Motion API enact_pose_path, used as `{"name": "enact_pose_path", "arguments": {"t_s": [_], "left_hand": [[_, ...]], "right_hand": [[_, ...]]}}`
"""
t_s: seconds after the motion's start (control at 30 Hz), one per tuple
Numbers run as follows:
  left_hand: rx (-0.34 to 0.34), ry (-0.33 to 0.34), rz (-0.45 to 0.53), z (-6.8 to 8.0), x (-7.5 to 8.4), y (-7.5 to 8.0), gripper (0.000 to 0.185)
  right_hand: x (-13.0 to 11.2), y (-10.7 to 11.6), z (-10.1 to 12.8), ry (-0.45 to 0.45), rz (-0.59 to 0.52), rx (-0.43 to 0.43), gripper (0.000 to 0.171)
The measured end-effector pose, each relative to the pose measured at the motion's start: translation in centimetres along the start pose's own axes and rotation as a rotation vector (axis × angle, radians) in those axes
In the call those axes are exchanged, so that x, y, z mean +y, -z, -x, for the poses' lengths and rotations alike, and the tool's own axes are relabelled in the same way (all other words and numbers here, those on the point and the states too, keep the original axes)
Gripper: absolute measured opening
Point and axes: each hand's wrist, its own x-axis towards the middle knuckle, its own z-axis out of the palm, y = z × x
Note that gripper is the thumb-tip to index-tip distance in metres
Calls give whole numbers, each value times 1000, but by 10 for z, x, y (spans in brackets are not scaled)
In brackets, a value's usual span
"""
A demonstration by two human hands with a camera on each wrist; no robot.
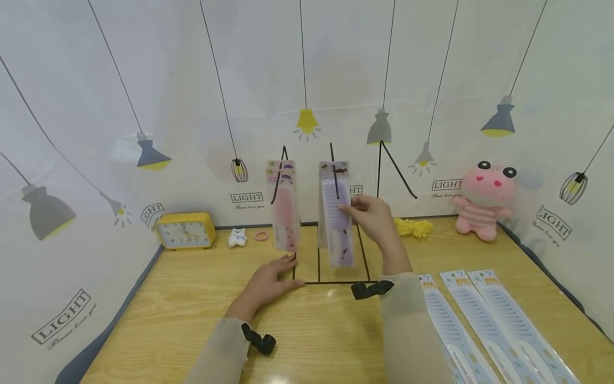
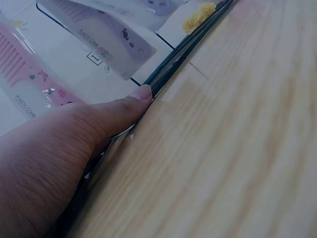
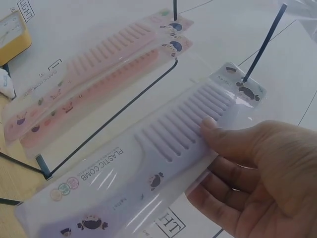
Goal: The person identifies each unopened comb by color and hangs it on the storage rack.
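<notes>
Glossy plastic comb pack (image 3: pixel 148 163); matt, seemingly wood table (image 1: pixel 336 330).

Purple plastic comb (image 1: pixel 337 218) in clear packaging, wide-toothed, printed with small candy pictures and "PLASTIC COMB" on the handle (image 3: pixel 148 178). Hangs upright from a hook of the black wire display rack (image 1: pixel 331 266), teeth uppermost, handle down, pinched at the toothed part between thumb and fingers. Just to its left, well apart from that grip, two pink plastic combs (image 1: pixel 284 210) in the same kind of packet hang one behind the other on the neighbouring hook (image 3: pixel 99 84).
</notes>
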Motion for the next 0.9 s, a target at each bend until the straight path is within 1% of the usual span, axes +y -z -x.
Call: {"name": "enact_pose_path", "arguments": {"t_s": [0.23, 0.37, 0.5, 0.67, 0.77, 0.9], "left_hand": [[-7, 3, -17, 0, 1, 1, 78], [-4, -3, -5, 1, 1, 1, 77], [-7, -1, 12, 3, 1, -1, 76], [-11, 7, 4, 4, 1, -2, 76], [-4, 2, 4, 3, 1, -1, 76], [-1, 3, 22, 1, 2, 0, 75]], "right_hand": [[1, -1, 0, 6, 32, -24, 30], [1, -1, 0, 10, 54, -40, 30], [3, -2, 3, -4, 68, -61, 31], [5, -2, 4, -10, 84, -78, 33], [5, 0, 3, 14, 102, -60, 37], [5, 6, 2, 45, 118, -12, 49]]}}
